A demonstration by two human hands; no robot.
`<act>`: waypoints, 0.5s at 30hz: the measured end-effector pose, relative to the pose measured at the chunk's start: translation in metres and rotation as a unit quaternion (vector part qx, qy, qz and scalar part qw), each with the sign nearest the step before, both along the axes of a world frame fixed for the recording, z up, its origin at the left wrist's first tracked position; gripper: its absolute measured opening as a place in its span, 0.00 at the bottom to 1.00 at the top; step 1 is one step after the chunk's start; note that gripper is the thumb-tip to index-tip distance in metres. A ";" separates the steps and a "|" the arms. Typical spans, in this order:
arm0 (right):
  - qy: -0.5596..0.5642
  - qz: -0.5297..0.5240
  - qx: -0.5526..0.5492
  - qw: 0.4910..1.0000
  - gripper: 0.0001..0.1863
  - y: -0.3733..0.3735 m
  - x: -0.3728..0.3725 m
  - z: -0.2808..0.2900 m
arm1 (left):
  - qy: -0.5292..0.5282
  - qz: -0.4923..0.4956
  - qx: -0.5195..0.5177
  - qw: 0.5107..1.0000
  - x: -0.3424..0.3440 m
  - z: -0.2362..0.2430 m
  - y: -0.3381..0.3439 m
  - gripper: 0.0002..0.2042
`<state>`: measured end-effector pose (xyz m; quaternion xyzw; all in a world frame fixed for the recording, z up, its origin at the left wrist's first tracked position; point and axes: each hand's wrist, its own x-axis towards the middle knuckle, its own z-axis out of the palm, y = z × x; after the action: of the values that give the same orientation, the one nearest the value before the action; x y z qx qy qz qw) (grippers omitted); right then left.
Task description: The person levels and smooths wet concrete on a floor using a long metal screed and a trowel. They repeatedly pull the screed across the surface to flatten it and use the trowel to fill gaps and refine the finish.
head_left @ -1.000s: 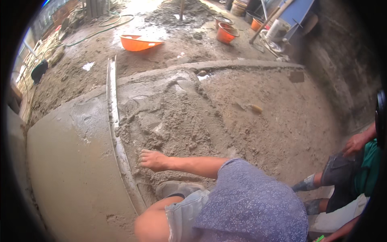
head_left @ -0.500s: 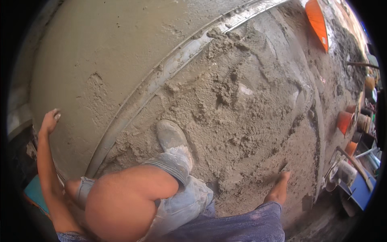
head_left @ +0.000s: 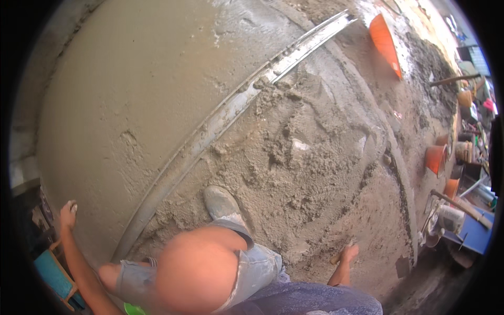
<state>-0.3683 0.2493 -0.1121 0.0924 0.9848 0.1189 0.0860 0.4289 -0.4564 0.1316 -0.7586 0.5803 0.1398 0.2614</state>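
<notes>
My left hand (head_left: 69, 212), fingers curled closed, is at the left edge of the smoothed wet concrete (head_left: 131, 79); what it holds, if anything, is too small to make out. Low over the rough mortar (head_left: 304, 178) on the right, my right hand (head_left: 347, 253) is closed, with a short brownish end poking out on its left side. The rest of that object is hidden. Between the smooth and rough areas lies a long metal straightedge (head_left: 218, 118), smeared with mortar, running from near my knees to the far right. My mortar-caked boot (head_left: 220, 202) stands in the rough mortar beside it.
An orange pan (head_left: 386, 44) lies at the far right. Along the right side stand an orange bucket (head_left: 436, 159), a white bucket (head_left: 450, 218), a long-handled tool (head_left: 459, 209) and a blue board (head_left: 478, 231). A teal object (head_left: 55, 273) is at lower left, beside my left arm.
My view has shifted, bringing the straightedge's far end into sight. Both hands are now lower in the picture, nearer my body; the right one also sits further left.
</notes>
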 end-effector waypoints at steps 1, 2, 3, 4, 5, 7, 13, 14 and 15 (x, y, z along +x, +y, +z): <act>-0.008 0.049 -0.055 0.997 0.13 -0.053 -0.002 0.029 | -0.049 -0.006 -0.009 0.999 0.014 0.012 0.020 0.17; -0.003 0.095 -0.112 0.989 0.13 -0.118 -0.017 0.056 | -0.049 0.006 -0.006 0.999 0.007 0.018 0.026 0.17; -0.006 0.186 -0.140 0.972 0.12 -0.159 -0.035 0.066 | -0.004 0.014 -0.007 1.000 0.030 0.015 0.024 0.17; 0.012 0.292 -0.134 0.947 0.13 -0.226 -0.048 0.088 | 0.027 -0.001 -0.021 0.999 0.021 0.009 0.022 0.17; 0.018 0.351 -0.159 0.923 0.15 -0.303 -0.050 0.121 | 0.055 -0.013 -0.030 0.998 0.008 0.004 0.023 0.17; 0.018 0.463 -0.168 0.870 0.17 -0.418 -0.067 0.145 | 0.134 -0.017 -0.101 0.986 0.007 -0.012 0.028 0.17; -0.048 0.562 -0.086 0.821 0.13 -0.601 -0.119 0.097 | 0.234 -0.026 -0.085 0.968 -0.038 -0.007 0.071 0.18; -0.033 0.554 -0.076 0.828 0.12 -0.614 -0.116 0.091 | 0.262 -0.024 -0.103 0.959 -0.041 -0.003 0.080 0.18; -0.014 0.547 -0.070 0.834 0.12 -0.626 -0.110 0.088 | 0.245 -0.053 -0.098 0.963 -0.046 0.003 0.086 0.18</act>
<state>-0.4782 -0.3772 -0.0243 -0.4695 0.8790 0.0783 0.0272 0.3825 -0.3704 0.1343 -0.6915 0.6765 0.2499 0.0422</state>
